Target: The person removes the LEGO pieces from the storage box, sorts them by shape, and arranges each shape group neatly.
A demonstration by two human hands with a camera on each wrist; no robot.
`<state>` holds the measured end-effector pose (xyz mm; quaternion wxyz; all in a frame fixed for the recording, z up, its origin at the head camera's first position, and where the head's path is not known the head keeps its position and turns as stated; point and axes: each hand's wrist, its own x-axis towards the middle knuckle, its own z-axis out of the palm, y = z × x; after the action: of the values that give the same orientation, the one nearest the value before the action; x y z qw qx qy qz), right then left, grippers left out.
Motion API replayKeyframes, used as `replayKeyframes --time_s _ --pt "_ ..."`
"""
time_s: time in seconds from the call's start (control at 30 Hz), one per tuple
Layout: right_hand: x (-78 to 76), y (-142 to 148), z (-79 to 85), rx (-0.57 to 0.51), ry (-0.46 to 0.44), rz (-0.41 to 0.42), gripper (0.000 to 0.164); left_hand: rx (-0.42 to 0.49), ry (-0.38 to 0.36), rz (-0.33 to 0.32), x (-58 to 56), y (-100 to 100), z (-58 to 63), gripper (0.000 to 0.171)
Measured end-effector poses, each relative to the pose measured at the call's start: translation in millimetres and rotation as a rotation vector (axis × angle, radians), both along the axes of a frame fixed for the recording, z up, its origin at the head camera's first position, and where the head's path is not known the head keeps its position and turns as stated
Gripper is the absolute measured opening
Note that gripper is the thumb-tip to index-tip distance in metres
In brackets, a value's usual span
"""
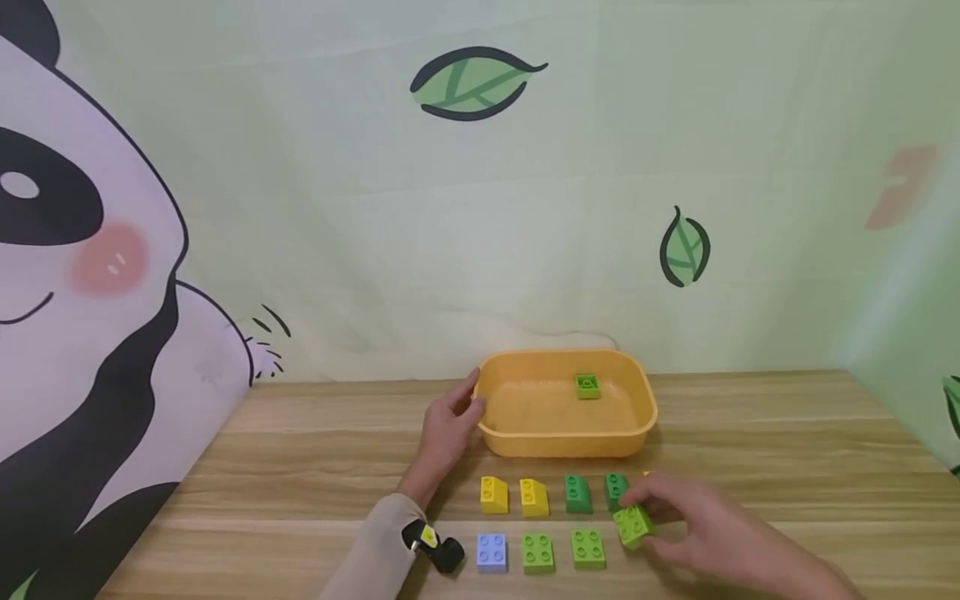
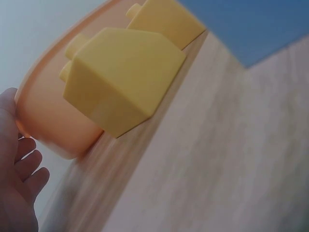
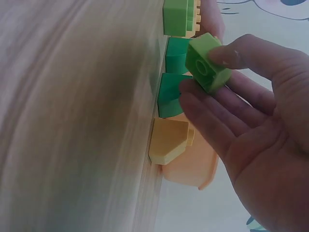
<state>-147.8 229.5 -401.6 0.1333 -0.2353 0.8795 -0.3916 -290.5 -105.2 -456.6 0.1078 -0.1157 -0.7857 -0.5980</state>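
A light green toy brick (image 1: 632, 527) is pinched between the thumb and fingers of my right hand (image 1: 701, 529), lifted off the table; the right wrist view shows its hollow underside. My left hand (image 1: 447, 429) grips the left end of an orange-yellow plastic tub (image 1: 566, 446). Inside the tub lies one green brick (image 1: 587, 387), hollow side up. In front of the tub stand two yellow sloped bricks (image 1: 493, 495) and two dark green curved bricks (image 1: 577, 494). Another yellow brick (image 3: 169, 140) is mostly behind my right hand in the head view.
Nearer the front edge, a blue brick (image 1: 491, 552) and two light green bricks (image 1: 537, 552) form a row on the wooden table (image 1: 300, 467). Behind the tub hangs a pale green backdrop (image 1: 337, 208) with a panda and leaves. A small black camera (image 1: 448, 554) sits at my left wrist.
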Motion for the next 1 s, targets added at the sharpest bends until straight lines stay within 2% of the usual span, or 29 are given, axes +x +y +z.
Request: replayKeyframes --time_s 0.1,0.3,0.5,0.77,1.0 --pt "0.6 -2 0.2 0.012 -0.007 0.009 0.037 -0.003 -0.002 -0.001 -0.1 0 0.5 0.047" --pt "1.1 -3 -1.4 0.017 -0.082 0.018 0.032 0.0 0.001 -0.009 0.7 0 1.1 0.047" --pt "0.7 -3 -4.0 0.019 -0.104 0.038 0.03 0.005 0.002 -0.012 -0.9 0 0.1 0.047" --pt "-0.6 -4 -7.6 0.054 -0.105 0.008 0.03 -0.006 0.012 -0.018 -0.3 0 0.1 0.047" --pt "0.6 -5 -9.7 0.075 -0.065 -0.005 0.032 -0.003 0.024 -0.017 0.1 0 0.4 0.047"
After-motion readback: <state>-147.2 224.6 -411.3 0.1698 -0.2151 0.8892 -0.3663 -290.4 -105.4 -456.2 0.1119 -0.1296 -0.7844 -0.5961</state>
